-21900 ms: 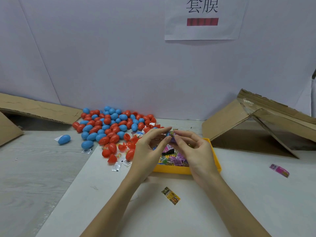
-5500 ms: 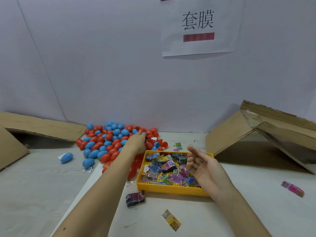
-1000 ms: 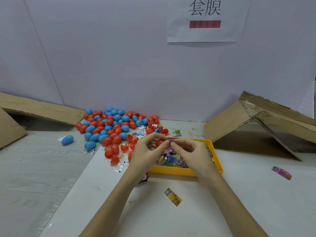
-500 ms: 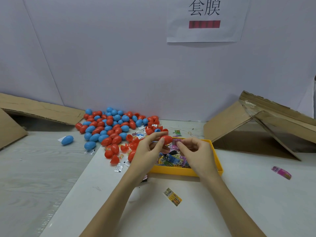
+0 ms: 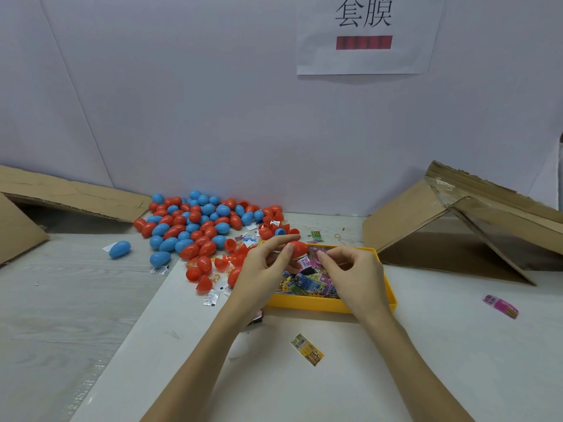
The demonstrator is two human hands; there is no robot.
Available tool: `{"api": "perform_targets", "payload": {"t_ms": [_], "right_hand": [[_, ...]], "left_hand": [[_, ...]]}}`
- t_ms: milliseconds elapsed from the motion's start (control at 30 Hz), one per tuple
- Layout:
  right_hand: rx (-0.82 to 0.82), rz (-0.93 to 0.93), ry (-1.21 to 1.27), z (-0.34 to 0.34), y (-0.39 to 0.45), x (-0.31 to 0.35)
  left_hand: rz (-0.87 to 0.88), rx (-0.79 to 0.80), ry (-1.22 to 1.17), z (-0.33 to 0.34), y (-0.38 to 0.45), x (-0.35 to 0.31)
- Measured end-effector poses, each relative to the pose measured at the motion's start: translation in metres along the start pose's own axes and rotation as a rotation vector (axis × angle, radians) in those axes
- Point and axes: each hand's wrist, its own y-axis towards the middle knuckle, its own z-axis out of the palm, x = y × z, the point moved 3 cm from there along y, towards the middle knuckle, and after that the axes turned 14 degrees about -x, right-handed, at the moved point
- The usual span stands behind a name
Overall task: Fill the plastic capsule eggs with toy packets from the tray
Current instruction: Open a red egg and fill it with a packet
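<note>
Left hand (image 5: 259,269) pinches red capsule egg (image 5: 299,248) over yellow tray (image 5: 332,306); right hand (image 5: 355,275) pinches pink packet (image 5: 308,263). Egg pile (image 5: 195,223) lies left; loose yellow packet (image 5: 307,353) near front

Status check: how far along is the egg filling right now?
Done: a pile of closed red and blue eggs lies left of the tray. In hand: the left hand holds a red egg; the right hand pinches a pink packet. Left: open red halves and many packets in the yellow tray.

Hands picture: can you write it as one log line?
left hand: holds red capsule egg | right hand: pinches pink toy packet | over yellow tray
</note>
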Motion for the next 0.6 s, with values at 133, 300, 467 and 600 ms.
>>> {"api": "perform_targets", "payload": {"t_ms": [133,300,467,600], "right_hand": [[0.029,-0.015,-0.004,0.0021,-0.0011,0.0018],[0.069,-0.042,0.011,0.0019,-0.0015,0.0056],[0.062,-0.096,-0.018,0.0014,-0.0025,0.0083],[0.032,-0.153,-0.046,-0.0006,-0.0037,0.0099]], "left_hand": [[0.013,0.025,0.031,0.0011,-0.0018,0.0006],[0.005,0.021,0.036,0.0008,-0.0018,0.0013],[-0.001,0.025,0.050,0.0014,-0.0017,0.0030],[-0.007,0.063,0.070,0.0022,-0.0006,0.0046]]}}
